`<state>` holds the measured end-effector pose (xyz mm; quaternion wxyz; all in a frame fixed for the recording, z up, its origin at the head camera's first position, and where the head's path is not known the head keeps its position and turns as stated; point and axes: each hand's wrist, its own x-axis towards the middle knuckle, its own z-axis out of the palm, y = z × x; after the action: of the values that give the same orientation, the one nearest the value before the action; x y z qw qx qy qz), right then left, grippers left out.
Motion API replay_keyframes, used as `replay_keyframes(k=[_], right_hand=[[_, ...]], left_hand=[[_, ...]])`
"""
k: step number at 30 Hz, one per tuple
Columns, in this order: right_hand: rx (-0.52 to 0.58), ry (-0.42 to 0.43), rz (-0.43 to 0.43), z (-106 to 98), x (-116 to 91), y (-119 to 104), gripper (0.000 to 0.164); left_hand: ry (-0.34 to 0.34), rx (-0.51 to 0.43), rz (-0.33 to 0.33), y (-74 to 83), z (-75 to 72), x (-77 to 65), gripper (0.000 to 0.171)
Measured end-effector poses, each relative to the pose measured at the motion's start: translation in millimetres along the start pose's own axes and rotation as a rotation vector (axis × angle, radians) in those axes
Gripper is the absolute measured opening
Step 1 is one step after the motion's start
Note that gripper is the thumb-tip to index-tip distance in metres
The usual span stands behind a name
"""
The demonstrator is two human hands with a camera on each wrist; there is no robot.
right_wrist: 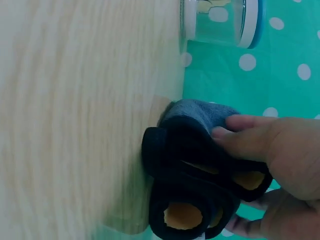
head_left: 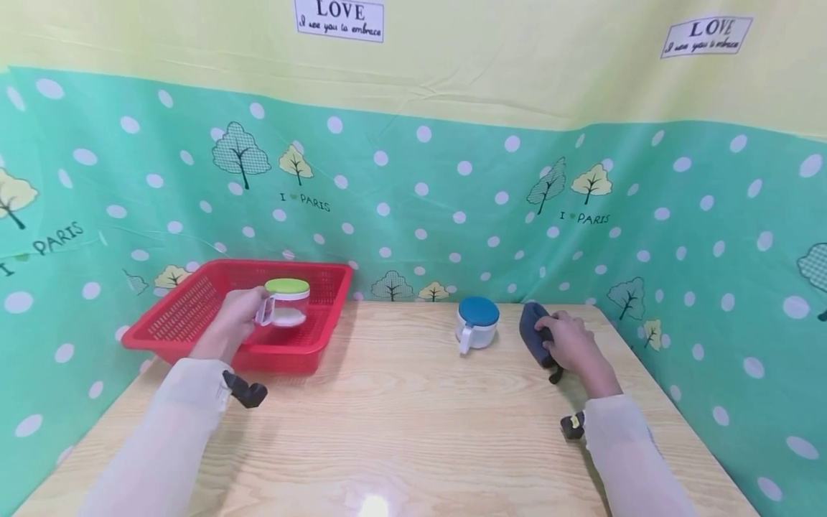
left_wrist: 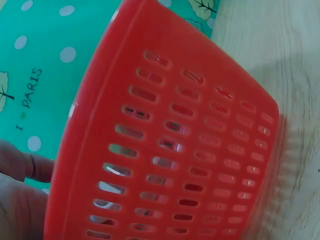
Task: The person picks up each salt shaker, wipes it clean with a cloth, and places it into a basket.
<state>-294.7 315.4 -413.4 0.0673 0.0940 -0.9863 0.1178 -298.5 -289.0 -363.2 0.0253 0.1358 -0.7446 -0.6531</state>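
Note:
My left hand [head_left: 240,316] grips the handle of a clear seasoning jar [head_left: 288,301] with a green lid, held over the red basket [head_left: 316,353]. In the left wrist view the basket's slotted wall [left_wrist: 210,120] hides most of the jar; part of that hand [left_wrist: 20,195] shows beyond the rim. On the right, my right hand [head_left: 571,345] pinches a dark blue-grey fabric bundle [head_left: 533,336] with black trim. Thumb and fingers lie on both sides of this bundle [right_wrist: 185,145] in the right wrist view, where black-edged openings show orange inside; its kind I cannot tell.
A second seasoning jar [head_left: 477,324] with a blue lid and white handle stands near the back, left of the bundle. The wooden table [head_left: 400,424] meets a green dotted cloth [head_left: 426,215] at the back and both sides.

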Motion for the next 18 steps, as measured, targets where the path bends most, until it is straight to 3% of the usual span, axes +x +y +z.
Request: replay_keyframes(k=[7,14,18], right_hand=[[-0.019,-0.084,0.04,-1.5,-5.5,-4.8,0.046],[0.004,-0.102,0.045,2.2,-5.7,-1.9,0.05],[0.013,-0.105,0.054,2.9,-7.3,-0.7,0.052]], left_hand=[[-0.073,-0.028,-0.039,-8.1,1.9,9.2,0.033],[-0.157,-0.062,-0.102,-10.8,3.0,13.6,0.036],[-0.216,-0.071,-0.141,-10.8,4.3,16.5,0.029]])
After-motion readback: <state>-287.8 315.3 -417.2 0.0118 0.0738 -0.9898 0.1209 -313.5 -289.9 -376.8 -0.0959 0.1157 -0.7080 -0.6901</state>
